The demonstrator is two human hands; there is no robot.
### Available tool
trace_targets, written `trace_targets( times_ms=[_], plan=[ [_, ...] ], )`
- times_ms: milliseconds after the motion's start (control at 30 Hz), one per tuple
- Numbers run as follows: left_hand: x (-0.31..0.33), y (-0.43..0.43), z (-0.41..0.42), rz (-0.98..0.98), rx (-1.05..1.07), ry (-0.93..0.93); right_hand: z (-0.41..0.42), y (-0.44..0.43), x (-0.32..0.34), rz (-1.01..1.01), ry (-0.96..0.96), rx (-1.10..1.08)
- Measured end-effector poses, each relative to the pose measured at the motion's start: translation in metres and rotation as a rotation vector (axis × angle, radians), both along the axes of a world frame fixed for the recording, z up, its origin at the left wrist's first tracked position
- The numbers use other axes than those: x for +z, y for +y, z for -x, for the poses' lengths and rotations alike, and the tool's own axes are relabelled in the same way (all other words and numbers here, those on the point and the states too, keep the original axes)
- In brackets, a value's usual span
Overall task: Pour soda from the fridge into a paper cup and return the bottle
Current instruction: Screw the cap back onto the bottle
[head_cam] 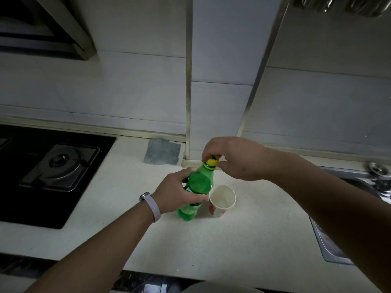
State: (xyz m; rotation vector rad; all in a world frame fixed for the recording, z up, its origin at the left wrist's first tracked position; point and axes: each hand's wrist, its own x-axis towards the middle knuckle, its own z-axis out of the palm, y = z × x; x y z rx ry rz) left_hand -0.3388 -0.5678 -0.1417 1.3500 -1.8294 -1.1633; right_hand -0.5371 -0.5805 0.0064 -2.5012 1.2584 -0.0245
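Note:
A green soda bottle (197, 185) with a yellow cap (212, 161) stands on the pale countertop (232, 240). My left hand (175, 192) grips the bottle around its middle, over the label. My right hand (234, 157) comes from above and pinches the yellow cap with its fingers curled round it. Just right of the bottle stands a white paper cup (222, 199) with a red pattern on its side, upright and open at the top. The inside of the cup looks empty.
A black gas hob (53, 166) fills the left of the counter. A grey cloth (162, 151) lies by the tiled wall behind the bottle. A steel sink (332, 246) with a drain fitting (378, 168) is at the right. The counter's front edge runs along the bottom.

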Motion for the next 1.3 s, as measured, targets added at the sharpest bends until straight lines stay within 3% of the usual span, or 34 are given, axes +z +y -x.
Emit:
trace_targets(
  times_ms=[200, 400, 633, 767, 867, 1067, 1300],
  plan=[
    [-0.002, 0.002, 0.001, -0.011, -0.019, -0.008, -0.003, -0.002, 0.004, -0.017, 0.134, -0.005],
    [0.001, 0.005, 0.002, -0.018, -0.032, -0.021, -0.006, -0.001, 0.001, 0.001, 0.328, -0.182],
    [0.003, 0.006, -0.003, -0.019, -0.019, 0.023, 0.003, 0.007, 0.013, -0.18, -0.004, -0.124],
    [0.005, 0.006, -0.006, -0.027, -0.018, 0.039, 0.003, 0.009, 0.012, -0.226, 0.075, -0.177],
    [0.004, 0.007, -0.009, -0.049, -0.018, 0.043, 0.008, 0.007, 0.003, -0.128, 0.104, -0.238],
    [0.003, 0.009, -0.01, -0.069, -0.04, 0.028, -0.002, 0.012, -0.001, -0.136, -0.062, -0.136],
    [0.005, 0.011, -0.011, -0.071, -0.035, 0.015, -0.013, 0.009, -0.009, -0.036, 0.149, -0.223]
  ],
)
